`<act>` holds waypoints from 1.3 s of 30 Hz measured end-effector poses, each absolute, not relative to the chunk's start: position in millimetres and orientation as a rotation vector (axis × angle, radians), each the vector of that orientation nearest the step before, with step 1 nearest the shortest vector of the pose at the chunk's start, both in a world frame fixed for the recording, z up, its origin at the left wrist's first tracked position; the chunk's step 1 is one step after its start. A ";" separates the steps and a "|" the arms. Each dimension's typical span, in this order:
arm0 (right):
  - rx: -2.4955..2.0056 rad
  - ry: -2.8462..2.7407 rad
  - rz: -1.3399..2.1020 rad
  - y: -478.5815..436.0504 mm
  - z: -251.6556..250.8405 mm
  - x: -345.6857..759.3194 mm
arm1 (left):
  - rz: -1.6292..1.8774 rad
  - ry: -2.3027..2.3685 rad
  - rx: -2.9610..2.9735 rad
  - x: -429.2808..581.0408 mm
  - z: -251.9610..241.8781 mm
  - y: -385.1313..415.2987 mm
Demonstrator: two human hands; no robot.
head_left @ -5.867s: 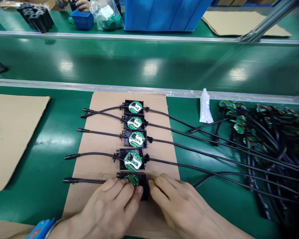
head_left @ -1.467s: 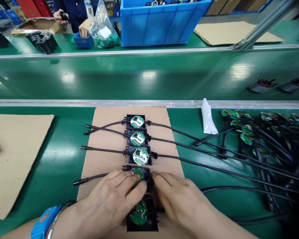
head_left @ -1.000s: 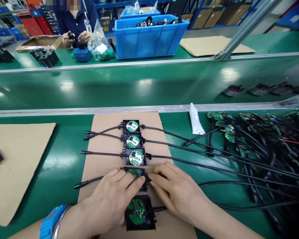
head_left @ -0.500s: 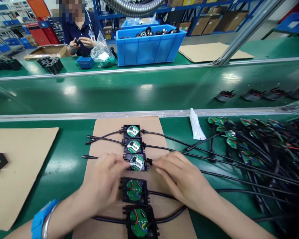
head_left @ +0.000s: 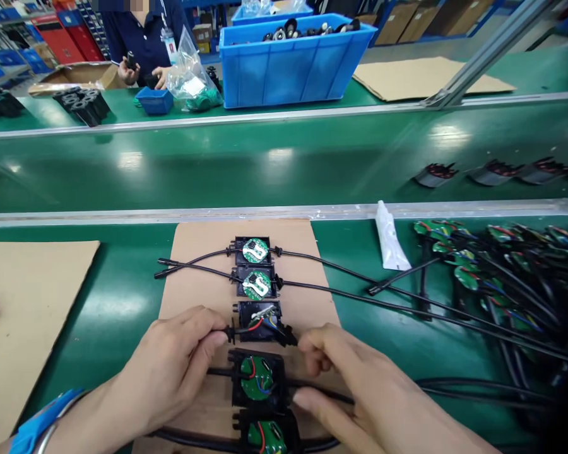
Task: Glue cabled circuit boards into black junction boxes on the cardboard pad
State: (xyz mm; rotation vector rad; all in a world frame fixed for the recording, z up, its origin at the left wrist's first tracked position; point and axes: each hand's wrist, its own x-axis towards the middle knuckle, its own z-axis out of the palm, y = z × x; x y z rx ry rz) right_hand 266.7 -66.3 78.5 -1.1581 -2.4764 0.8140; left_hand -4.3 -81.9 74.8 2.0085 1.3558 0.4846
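My left hand (head_left: 184, 353) pinches a black cable (head_left: 231, 333) just left of the third black plastic housing (head_left: 243, 313). In that housing a round circuit board (head_left: 264, 315) stands tilted nearly on edge, with red and blue wires showing. At the right side, my right hand (head_left: 341, 384) has thumb and index finger apart, its index fingertip close to the black cable grommet (head_left: 288, 336); whether they touch I cannot tell. Two housings farther away hold green boards (head_left: 255, 251) with white paste. Two nearer housings (head_left: 258, 378) hold boards with red and blue wires showing.
A cardboard sheet (head_left: 203, 239) lies under the row. On the right are a white tube (head_left: 390, 239) and a heap of wired boards (head_left: 515, 277). Another cardboard sheet (head_left: 28, 302) is at left. Beyond the rail, a blue bin (head_left: 288, 66) stands near a co-worker (head_left: 139, 38).
The third board has gone from flat, paste side up, to tilted on edge. My left hand now grips its cable on the left. My right hand's thumb and index finger have spread apart.
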 end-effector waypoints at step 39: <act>-1.147 -2.866 0.608 -31.9 64.4 234.2 | 0.367 1.284 2.206 6.8 57.3 -55.6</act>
